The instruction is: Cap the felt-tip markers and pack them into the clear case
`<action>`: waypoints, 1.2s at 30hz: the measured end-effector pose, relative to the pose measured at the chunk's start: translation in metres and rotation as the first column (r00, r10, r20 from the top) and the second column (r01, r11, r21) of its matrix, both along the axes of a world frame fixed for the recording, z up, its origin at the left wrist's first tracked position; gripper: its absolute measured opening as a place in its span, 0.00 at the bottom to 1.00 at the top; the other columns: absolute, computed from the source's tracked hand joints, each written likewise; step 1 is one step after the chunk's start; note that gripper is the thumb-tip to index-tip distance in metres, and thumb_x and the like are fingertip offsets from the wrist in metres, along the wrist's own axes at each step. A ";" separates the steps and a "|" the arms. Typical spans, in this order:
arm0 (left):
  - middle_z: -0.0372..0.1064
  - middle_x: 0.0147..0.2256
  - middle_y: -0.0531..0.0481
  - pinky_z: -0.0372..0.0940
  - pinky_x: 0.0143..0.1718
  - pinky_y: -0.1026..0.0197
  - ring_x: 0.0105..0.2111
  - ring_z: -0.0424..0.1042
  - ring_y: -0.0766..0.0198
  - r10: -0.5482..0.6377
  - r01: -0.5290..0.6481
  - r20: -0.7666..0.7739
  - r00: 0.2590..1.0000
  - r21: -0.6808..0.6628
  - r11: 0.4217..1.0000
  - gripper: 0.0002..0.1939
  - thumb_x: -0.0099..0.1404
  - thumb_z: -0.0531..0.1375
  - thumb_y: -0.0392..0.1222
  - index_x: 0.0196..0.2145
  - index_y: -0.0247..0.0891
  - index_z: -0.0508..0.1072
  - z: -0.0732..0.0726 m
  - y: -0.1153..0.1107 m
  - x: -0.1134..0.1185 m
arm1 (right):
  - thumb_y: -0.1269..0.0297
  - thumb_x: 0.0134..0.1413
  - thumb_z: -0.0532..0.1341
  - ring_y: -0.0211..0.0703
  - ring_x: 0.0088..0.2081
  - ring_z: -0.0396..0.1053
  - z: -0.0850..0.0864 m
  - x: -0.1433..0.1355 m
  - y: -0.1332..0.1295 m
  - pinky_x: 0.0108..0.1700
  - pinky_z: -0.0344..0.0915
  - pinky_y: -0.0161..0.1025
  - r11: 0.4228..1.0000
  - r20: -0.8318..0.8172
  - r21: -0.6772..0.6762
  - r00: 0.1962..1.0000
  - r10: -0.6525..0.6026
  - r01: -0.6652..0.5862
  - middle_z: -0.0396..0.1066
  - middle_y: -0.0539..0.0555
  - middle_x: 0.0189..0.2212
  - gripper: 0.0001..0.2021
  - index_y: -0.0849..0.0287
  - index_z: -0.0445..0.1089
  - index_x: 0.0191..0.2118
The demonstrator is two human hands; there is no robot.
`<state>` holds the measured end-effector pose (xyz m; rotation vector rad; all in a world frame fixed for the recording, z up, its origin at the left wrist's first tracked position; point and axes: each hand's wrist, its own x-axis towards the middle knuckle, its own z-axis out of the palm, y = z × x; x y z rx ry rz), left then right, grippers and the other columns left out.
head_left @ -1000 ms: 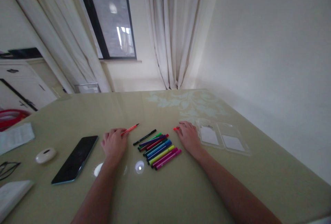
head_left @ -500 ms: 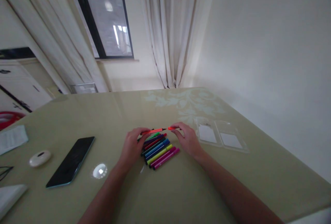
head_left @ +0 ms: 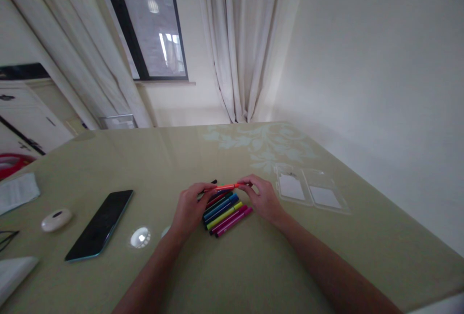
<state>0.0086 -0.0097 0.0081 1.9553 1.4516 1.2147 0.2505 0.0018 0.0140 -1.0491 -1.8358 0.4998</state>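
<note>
An orange-red felt-tip pen [head_left: 225, 187] is held level between my two hands, just above a row of pens. My left hand [head_left: 191, 205] pinches the barrel end. At the other end, my right hand [head_left: 261, 197] has its thumb and fingers closed on the cap, which meets the barrel. Below lie several capped felt-tip pens side by side, among them a yellow-green pen [head_left: 224, 215], a blue pen [head_left: 220, 207] and a magenta pen [head_left: 235, 222]. My left fingers and the held pen partly hide the far pens of the row.
Right of my hands lies an open clear plastic case [head_left: 308, 188] with white cards. On the left are a black phone [head_left: 99, 225], a white rounded object [head_left: 56, 220], a folded cloth or paper [head_left: 18, 192] and a white block-like object [head_left: 14, 275]. A wall borders the table's right side.
The cap in my right hand and the pen in my left were apart, with the dark tip bare; now they are joined. The pen has come slightly lower and nearer.
</note>
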 end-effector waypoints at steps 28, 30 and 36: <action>0.65 0.64 0.35 0.54 0.65 0.39 0.64 0.64 0.42 0.107 -0.098 -0.560 0.821 0.046 0.994 0.33 0.73 0.49 0.64 0.64 0.40 0.68 -0.015 -0.002 0.005 | 0.57 0.66 0.57 0.61 0.50 0.74 0.009 0.128 0.035 0.47 0.69 0.49 0.546 0.740 -0.119 0.441 -0.508 0.829 0.71 0.70 0.51 0.17 0.63 0.73 0.52; 0.58 0.68 0.30 0.49 0.67 0.37 0.68 0.58 0.38 0.106 -0.088 -0.588 0.802 0.060 0.994 0.41 0.70 0.50 0.69 0.67 0.34 0.63 -0.021 -0.011 0.020 | 0.59 0.65 0.58 0.59 0.50 0.74 0.005 0.127 0.038 0.48 0.68 0.48 0.577 0.733 -0.117 0.462 -0.498 0.808 0.72 0.69 0.50 0.16 0.63 0.73 0.51; 0.49 0.71 0.26 0.46 0.70 0.38 0.71 0.49 0.35 0.147 -0.102 -0.664 0.733 0.106 0.989 0.57 0.63 0.49 0.79 0.70 0.25 0.55 -0.038 -0.024 0.048 | 0.59 0.66 0.58 0.55 0.50 0.74 -0.003 0.118 0.046 0.50 0.66 0.44 0.662 0.719 -0.106 0.517 -0.465 0.742 0.74 0.68 0.49 0.16 0.63 0.76 0.50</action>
